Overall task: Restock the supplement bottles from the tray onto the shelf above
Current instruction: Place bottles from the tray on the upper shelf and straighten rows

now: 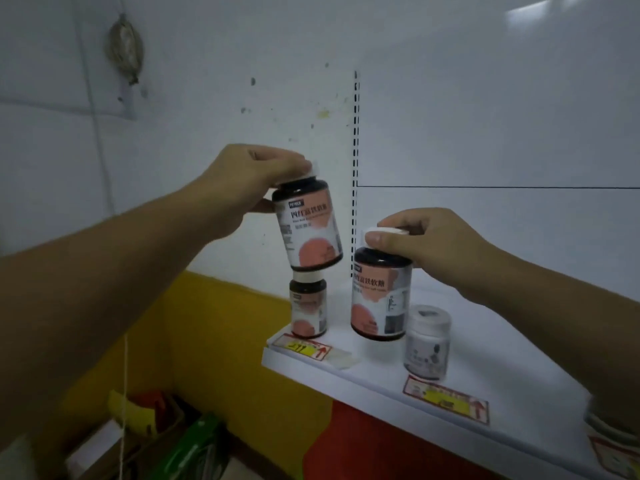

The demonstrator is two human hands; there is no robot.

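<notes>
My left hand (249,181) grips the white cap of a dark supplement bottle (308,226) with a pink and white label, holding it tilted in the air just above a smaller-looking matching bottle (308,308) that stands at the left end of the white shelf (381,379). My right hand (426,237) holds a second matching bottle (381,296) by its white cap, its base at or just above the shelf surface. The tray is out of view.
A small white bottle (427,341) stands on the shelf just right of the right-hand bottle. Price tags (446,400) line the shelf's front edge. A slotted upright rail (355,168) runs up the white back wall. Boxes and clutter (156,438) lie below left.
</notes>
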